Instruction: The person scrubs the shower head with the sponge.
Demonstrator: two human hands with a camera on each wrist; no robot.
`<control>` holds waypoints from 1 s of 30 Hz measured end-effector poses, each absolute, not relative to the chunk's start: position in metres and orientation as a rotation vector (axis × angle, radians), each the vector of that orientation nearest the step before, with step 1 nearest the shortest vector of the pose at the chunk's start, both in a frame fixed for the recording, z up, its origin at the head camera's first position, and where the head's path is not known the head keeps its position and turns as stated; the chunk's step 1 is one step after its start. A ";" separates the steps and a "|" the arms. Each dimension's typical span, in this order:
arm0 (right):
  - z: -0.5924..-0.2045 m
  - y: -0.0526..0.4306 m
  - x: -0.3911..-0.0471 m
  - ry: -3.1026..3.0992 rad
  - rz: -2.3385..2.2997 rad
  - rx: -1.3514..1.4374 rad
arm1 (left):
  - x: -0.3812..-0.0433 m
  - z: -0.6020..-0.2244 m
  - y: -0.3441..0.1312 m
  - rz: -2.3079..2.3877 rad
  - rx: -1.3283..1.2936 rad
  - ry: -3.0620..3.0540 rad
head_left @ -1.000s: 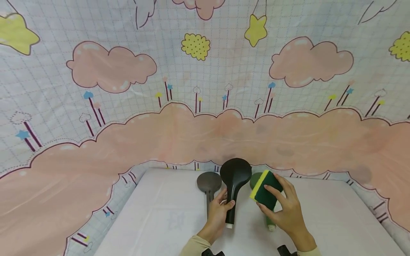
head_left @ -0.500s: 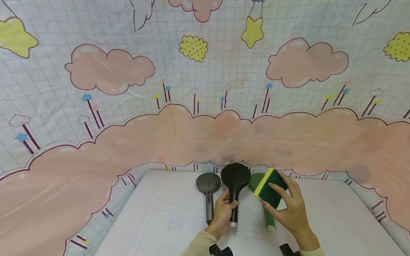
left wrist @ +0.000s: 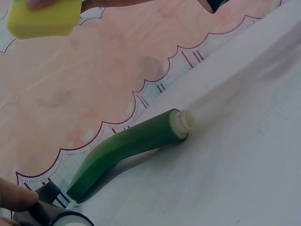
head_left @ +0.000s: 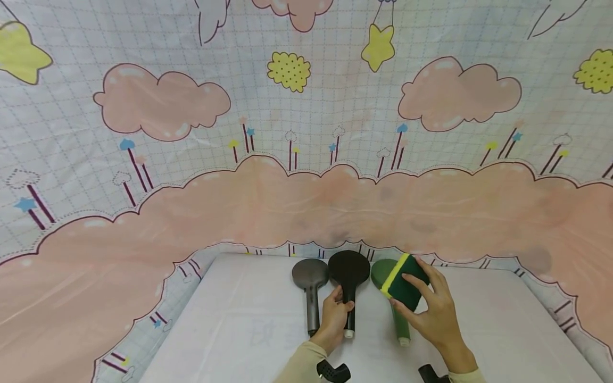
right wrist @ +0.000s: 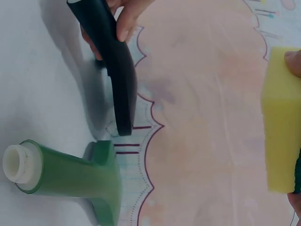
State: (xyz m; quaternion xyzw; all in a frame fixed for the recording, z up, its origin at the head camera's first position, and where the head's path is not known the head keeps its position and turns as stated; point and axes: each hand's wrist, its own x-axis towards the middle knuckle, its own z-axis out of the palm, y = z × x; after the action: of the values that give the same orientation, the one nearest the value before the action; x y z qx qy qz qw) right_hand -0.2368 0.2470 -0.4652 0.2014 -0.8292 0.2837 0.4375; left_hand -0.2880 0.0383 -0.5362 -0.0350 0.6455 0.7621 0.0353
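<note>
Between thumb and fingers, my left hand (head_left: 335, 319) grips the handle of a black shower head (head_left: 349, 267), which stands between two others. To its left a grey shower head (head_left: 310, 274) lies on the white table. On the right is a green shower head (head_left: 400, 325), its round head partly hidden. Above it my right hand (head_left: 438, 314) pinches a sponge (head_left: 407, 283) with a yellow side and a dark green scouring side. In the right wrist view the sponge (right wrist: 281, 132) is apart from both the black shower head (right wrist: 120, 70) and the green one (right wrist: 70, 172).
The white table (head_left: 230, 319) extends to both sides of the shower heads. Behind it hangs a cloth (head_left: 306, 205) printed with clouds and stars. A black strap device (head_left: 333, 371) sits on the left wrist and another (head_left: 432, 374) by the right wrist.
The black shower head has come down in the view and is now level with the other two, still in my left hand. The sponge has shifted slightly right, uncovering more of the green head.
</note>
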 end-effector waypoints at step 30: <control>-0.469 0.244 -0.239 -2.102 0.683 0.491 | -0.289 -0.543 0.031 2.230 0.003 2.118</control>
State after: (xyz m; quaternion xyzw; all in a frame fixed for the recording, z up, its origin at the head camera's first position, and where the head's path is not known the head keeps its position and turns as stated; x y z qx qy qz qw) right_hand -0.2391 0.2443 -0.4688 0.1964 -0.8405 0.2730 0.4248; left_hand -0.2893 0.0315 -0.5427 0.0009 0.6883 0.7246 0.0329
